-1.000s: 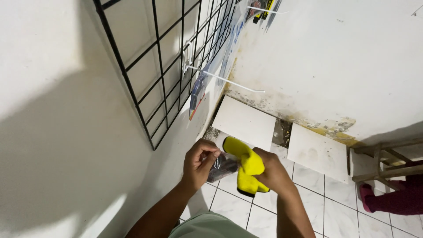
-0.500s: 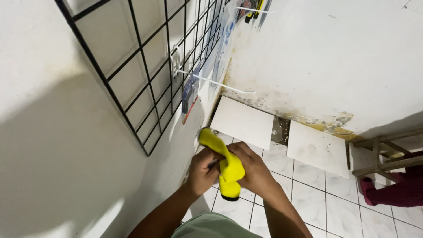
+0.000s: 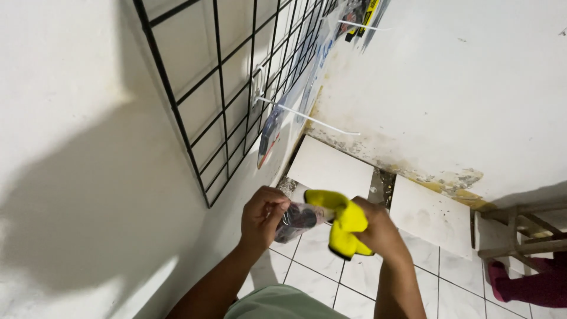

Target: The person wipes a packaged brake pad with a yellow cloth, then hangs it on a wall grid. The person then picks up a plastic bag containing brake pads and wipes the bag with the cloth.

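Nearest the camera, a pale green garment [image 3: 277, 302] is seen at the bottom edge, and both forearms reach forward from it. The left hand [image 3: 264, 217] is clenched around one end of a small clear-wrapped packet [image 3: 298, 220], its fingers curled over the wrapper's near corner. The right hand [image 3: 381, 232] is closed on a yellow cloth [image 3: 345, 221], which is pressed against the far end of the same packet and hangs down a little past the palm. The packet thus lies between the two grips, held in the air above the floor, touched by the cloth on one side and by the left fingers on the other.

As a judgement, the wiping of the packet appears to be under way: the cloth is already laid on the wrapper, but much of the dark part of the packet is still uncovered, and it cannot be told how much of it has been cleaned.

Below the hands, a white tiled floor [image 3: 307, 269] is seen, with loose white tiles [image 3: 331, 168] leaned at the foot of a stained wall [image 3: 449, 88]. To the left, a black wire grid panel [image 3: 236, 77] is fixed against the wall, with a white hook [image 3: 307, 118] standing out from it and a hanging packaged item [image 3: 270, 133] below. Farther right, part of a wooden stool [image 3: 525, 227] is seen, with a pink slipper [image 3: 525, 286] beside it.
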